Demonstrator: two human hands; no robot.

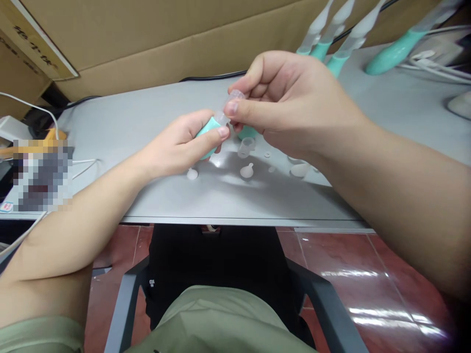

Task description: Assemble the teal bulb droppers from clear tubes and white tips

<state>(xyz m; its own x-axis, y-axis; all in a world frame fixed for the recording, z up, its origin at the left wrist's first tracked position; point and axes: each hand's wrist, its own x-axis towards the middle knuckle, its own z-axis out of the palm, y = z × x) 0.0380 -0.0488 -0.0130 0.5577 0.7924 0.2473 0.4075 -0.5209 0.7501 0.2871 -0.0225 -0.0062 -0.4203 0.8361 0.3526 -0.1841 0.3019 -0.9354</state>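
Note:
My left hand (191,139) is wrapped round a teal squeeze bulb (209,129), which lies tilted up to the right. A translucent collar (221,117) sits at the bulb's tip. Between thumb and fingers, my right hand (279,93) pinches a clear plastic tube piece (235,95) against that collar; whether the two are joined I cannot tell. Another teal bulb (248,132) is partly hidden behind my right fingers. Below my hands on the table lie a clear cap-like ring (246,147), a white teardrop-shaped flap (247,170) and a similar flap (192,173).
Several teal bulbs with clear tubes and white tips (336,61) stand at the back right; another teal bulb (395,51) leans farther right. Small white parts (300,169) lie near my right wrist. White cables (434,68) and a cardboard wall (147,39) border the grey table (221,201).

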